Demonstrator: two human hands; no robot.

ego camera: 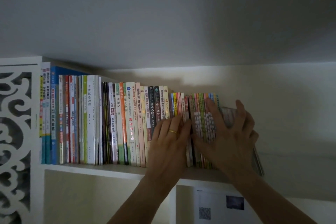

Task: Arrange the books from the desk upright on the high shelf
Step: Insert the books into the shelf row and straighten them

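A long row of upright books (116, 123) fills the high white shelf (101, 170) from its left end to about the middle. At the row's right end stands a set of thin pastel-spined books (201, 112). My left hand (170, 140), with a gold ring, lies flat with straight fingers against the spines just left of that set. My right hand (231, 132) spreads over the thin set, fingers on the spines and thumb round the outermost book (228, 114) at the right end.
A white carved panel (16, 132) closes the shelf's left side. The shelf board runs on bare to the right of the books. Below it a divider and a paper with a QR code (218, 205) on the wall. The ceiling hangs close above.
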